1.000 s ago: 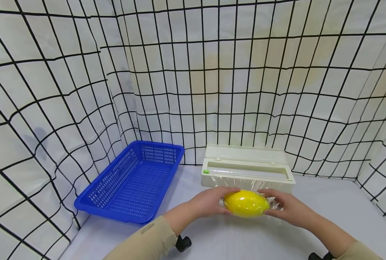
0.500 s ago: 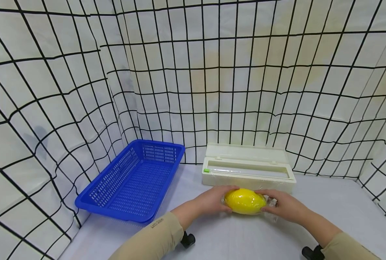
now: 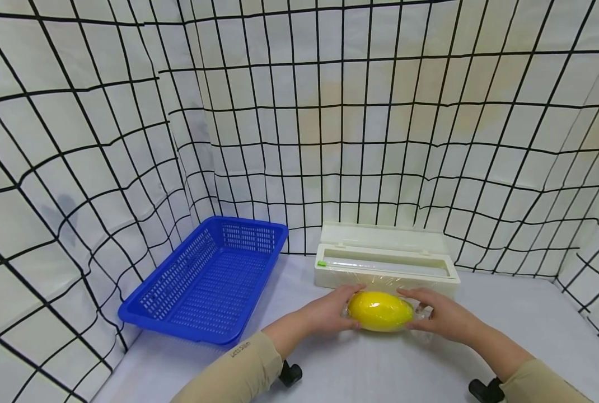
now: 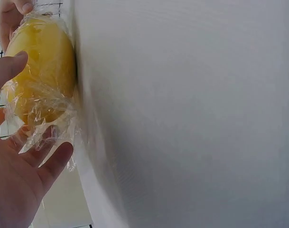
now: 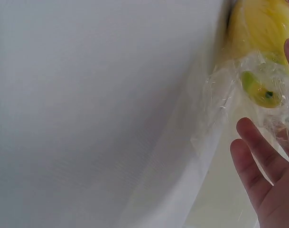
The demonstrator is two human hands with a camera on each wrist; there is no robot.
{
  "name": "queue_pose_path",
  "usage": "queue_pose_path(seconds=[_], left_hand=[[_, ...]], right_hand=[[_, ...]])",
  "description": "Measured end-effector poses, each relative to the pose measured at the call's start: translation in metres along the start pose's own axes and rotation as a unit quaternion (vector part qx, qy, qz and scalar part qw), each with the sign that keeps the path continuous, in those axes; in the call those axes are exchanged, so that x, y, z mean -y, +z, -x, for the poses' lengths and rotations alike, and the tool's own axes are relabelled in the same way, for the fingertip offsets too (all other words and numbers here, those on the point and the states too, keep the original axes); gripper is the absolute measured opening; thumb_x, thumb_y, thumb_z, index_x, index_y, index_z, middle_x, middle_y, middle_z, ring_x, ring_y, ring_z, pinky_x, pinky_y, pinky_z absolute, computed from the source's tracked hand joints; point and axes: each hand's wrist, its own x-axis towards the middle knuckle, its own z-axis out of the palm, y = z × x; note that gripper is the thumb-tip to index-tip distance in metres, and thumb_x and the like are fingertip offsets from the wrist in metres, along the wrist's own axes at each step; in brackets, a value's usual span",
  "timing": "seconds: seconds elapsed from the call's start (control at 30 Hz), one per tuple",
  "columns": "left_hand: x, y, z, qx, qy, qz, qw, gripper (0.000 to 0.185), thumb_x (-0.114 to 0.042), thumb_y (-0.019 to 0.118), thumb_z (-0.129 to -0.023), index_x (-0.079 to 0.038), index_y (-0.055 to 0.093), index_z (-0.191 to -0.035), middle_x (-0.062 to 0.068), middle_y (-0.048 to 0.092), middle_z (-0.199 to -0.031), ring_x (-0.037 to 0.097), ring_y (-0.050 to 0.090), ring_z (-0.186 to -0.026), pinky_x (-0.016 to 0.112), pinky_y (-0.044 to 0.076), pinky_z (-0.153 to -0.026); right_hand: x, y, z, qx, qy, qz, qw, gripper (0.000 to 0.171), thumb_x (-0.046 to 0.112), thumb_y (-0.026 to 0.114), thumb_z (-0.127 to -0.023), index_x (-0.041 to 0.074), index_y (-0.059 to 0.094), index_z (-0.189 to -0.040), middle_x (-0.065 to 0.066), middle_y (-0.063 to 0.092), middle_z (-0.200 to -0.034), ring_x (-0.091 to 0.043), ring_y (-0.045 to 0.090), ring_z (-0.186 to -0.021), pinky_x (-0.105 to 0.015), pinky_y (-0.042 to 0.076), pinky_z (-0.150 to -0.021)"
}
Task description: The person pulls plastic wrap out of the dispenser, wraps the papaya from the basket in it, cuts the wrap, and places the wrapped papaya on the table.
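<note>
Lemon (image 3: 380, 310) lies on the white counter (image 3: 380, 369) between the two hands, already covered in clear cling film (image 4: 37, 118) that clings over its yellow skin and bunches loosely at both ends. The left hand (image 3: 330, 312) cups its left end with relaxed fingers laid against the film; the wrist view shows the thumb and fingers spread rather than clamped, so this grip is loose and open. The right hand (image 3: 438, 316) lies against the right end, where crumpled film trails past the stem tip (image 5: 260, 90); its fingers also look straight and relaxed. By my reading the wrapping is mostly done: the film is around the fruit, and only the loose ends seem left to smooth or tuck. Just behind stands the cream film dispenser (image 3: 385, 263), lid up, roll showing. To the left and further back sits the blue basket (image 3: 204, 280), with nothing in it.
</note>
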Motion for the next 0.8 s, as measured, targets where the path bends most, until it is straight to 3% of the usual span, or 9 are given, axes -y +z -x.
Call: queue_pose_path(seconds=[0.33, 0.53, 0.67, 0.8], left_hand=[[0.005, -0.002, 0.004, -0.01, -0.007, -0.005, 0.9999, 0.081, -0.047, 0.074, -0.087, -0.037, 0.03, -0.154, -0.001, 0.033, -0.157, 0.02, 0.037, -0.142, 0.045, 0.034, -0.113], [0.008, -0.006, 0.011, -0.03, -0.014, 0.019, 0.9993, 0.079, -0.05, 0.073, -0.087, -0.035, 0.034, -0.153, -0.002, 0.041, -0.152, 0.017, 0.049, -0.129, 0.045, 0.043, -0.106], [0.012, -0.013, 0.018, -0.07, -0.034, 0.036, 0.9963, 0.071, -0.053, 0.067, -0.09, -0.038, 0.036, -0.152, -0.004, 0.044, -0.149, 0.02, 0.052, -0.127, 0.05, 0.045, -0.103], [0.017, -0.02, 0.023, -0.148, -0.049, 0.034, 0.9872, 0.061, -0.05, 0.062, -0.094, -0.035, 0.042, -0.149, -0.004, 0.045, -0.149, 0.021, 0.053, -0.127, 0.049, 0.045, -0.103]], right_hand=[[0.002, -0.004, 0.002, -0.01, 0.004, -0.007, 1.0, 0.08, 0.048, 0.08, -0.078, 0.015, 0.051, -0.144, -0.011, 0.056, -0.136, -0.017, 0.056, -0.097, -0.024, 0.052, -0.07], [0.004, -0.008, 0.001, -0.011, 0.005, 0.003, 1.0, 0.078, 0.05, 0.078, -0.079, 0.017, 0.052, -0.144, -0.01, 0.055, -0.137, -0.018, 0.056, -0.099, -0.025, 0.052, -0.072], [0.009, -0.015, -0.001, -0.017, -0.016, 0.016, 1.0, 0.074, 0.05, 0.077, -0.08, 0.017, 0.054, -0.142, -0.009, 0.058, -0.135, -0.02, 0.057, -0.099, -0.026, 0.053, -0.074], [0.014, -0.02, -0.01, -0.021, -0.025, 0.019, 0.999, 0.066, 0.048, 0.077, -0.082, 0.018, 0.059, -0.139, -0.008, 0.06, -0.131, -0.024, 0.059, -0.101, -0.027, 0.054, -0.075]])
